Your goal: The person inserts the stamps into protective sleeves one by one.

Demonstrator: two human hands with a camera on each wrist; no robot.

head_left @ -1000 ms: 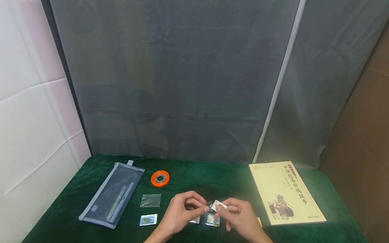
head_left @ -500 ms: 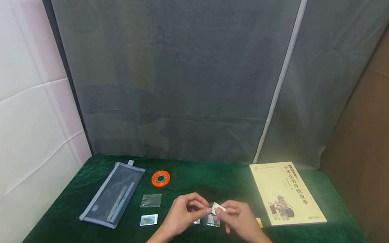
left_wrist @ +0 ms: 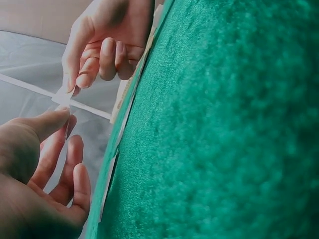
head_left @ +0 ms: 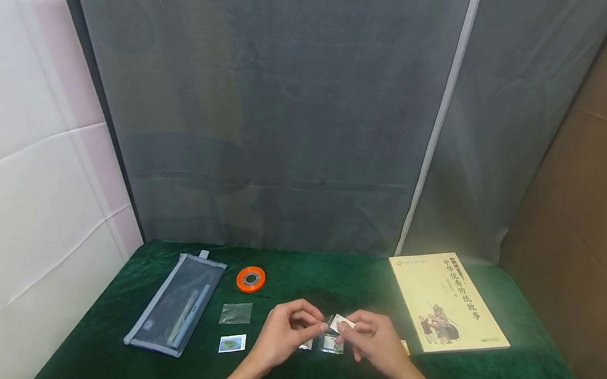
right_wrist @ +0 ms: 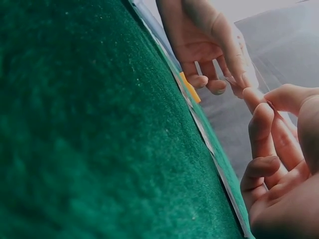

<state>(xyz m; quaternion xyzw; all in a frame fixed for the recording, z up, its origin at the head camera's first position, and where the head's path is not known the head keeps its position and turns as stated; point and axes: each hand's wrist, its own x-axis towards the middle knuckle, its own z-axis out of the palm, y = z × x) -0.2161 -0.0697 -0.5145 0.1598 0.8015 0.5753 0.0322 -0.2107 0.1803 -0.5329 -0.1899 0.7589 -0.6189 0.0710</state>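
Observation:
Close together above the table, both hands work on small flat items. The left hand (head_left: pixel 287 331) pinches a small clear plastic sleeve (head_left: pixel 328 321) between thumb and index finger. A white-bordered stamp (head_left: pixel 339 321) is pinched in the right hand (head_left: pixel 376 341), its edge at the sleeve's end. In the left wrist view, the stamp (left_wrist: pixel 63 97) and sleeve meet between the fingertips; how far one sits inside the other I cannot tell. Below the hands lie a sleeved stamp (head_left: pixel 331 344) and another stamp (head_left: pixel 305 345), partly hidden by the left hand.
Left of the hands lie a clear sleeve (head_left: pixel 236 313), a blue-green stamp (head_left: pixel 232 344), an orange tape roll (head_left: pixel 240 279) and a mesh pencil case (head_left: pixel 155 325) with pens. A yellow book (head_left: pixel 409 285) lies at right, near a small yellow item (head_left: pixel 405 347) partly behind the right hand.
The right fingers and stamp dip slightly nearer the left fingertips half a second ago, then lift back a little now. Both hands keep their pinch; the things on the table have not moved.

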